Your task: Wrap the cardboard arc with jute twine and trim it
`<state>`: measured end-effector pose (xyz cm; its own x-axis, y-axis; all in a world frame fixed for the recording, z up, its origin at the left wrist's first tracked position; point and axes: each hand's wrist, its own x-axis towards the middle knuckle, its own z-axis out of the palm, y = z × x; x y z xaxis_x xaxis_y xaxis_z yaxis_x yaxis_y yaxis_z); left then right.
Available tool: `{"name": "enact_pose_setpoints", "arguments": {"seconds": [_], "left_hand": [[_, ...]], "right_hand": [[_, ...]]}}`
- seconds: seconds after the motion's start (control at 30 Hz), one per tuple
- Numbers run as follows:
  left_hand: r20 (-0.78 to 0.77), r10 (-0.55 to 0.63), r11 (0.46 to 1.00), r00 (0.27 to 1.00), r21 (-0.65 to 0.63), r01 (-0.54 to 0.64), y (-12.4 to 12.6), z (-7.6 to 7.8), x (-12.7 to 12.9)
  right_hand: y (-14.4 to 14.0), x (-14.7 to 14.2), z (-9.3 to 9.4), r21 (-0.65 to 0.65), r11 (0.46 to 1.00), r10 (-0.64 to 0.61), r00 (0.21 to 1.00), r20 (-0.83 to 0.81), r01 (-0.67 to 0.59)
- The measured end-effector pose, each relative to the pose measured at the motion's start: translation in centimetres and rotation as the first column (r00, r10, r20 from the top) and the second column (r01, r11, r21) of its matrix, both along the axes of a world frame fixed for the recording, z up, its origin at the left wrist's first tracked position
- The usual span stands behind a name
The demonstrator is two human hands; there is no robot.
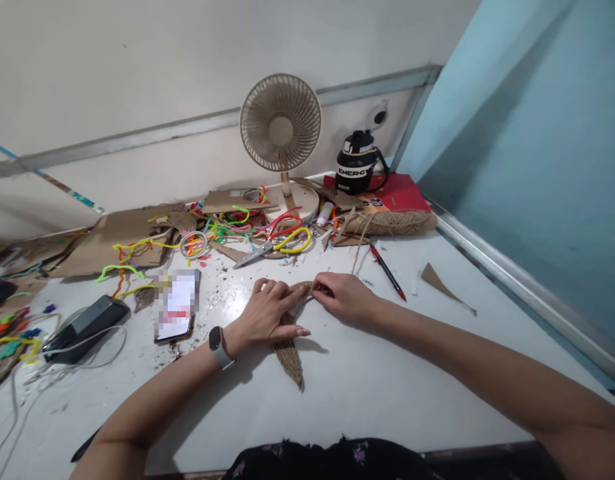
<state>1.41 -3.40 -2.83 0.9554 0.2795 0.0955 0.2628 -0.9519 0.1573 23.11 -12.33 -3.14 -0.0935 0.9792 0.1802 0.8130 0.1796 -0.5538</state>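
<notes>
1. The twine-wrapped cardboard piece (290, 357) lies flat on the white bench (387, 373), at centre, just ahead of the person.
2. Its long axis runs from about 12 to 6 o'clock; the narrow tip points to 6, toward the person.
3. The left hand (267, 317) presses flat over its middle, fingers spread, grip not clenched.
4. The right hand (344, 297) sits at 2 o'clock from the tip, pinching the twine (360, 257) at the upper end.
5. Both hands touch the piece; the scissors (254, 255) lie further off at 12.
</notes>
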Motion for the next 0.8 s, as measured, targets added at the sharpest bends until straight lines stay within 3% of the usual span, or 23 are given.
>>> {"name": "enact_pose_setpoints", "arguments": {"seconds": [0.17, 0.37, 0.5, 0.7, 0.8], "left_hand": [[0.04, 0.052, 0.998, 0.998, -0.025, -0.051, 0.0, 0.1, -0.6], [0.073, 0.158, 0.986, 0.985, -0.058, -0.154, -0.6, 0.5, -1.2], [0.073, 0.136, 0.987, 0.988, -0.091, -0.129, -0.7, 0.4, -1.0], [0.047, -0.032, 0.995, 0.998, -0.093, 0.036, -0.6, 0.1, -0.2], [0.009, -0.045, 0.996, 0.999, -0.077, 0.046, -0.7, -0.2, -0.1]], "right_hand": [[-0.2, -0.1, 0.4, 0.001, 1.0, -0.003, 1.0, 0.026, 0.003], [-0.5, -0.3, 0.7, 0.039, 0.998, 0.038, 0.971, 0.236, -0.049], [-0.5, -0.3, 0.8, 0.046, 0.996, 0.055, 0.928, 0.369, -0.078], [-0.6, -0.3, 1.5, -0.017, 0.998, 0.064, 0.908, 0.415, -0.062], [-0.7, -0.3, 1.8, -0.033, 0.997, 0.072, 0.892, 0.446, -0.064]]}}
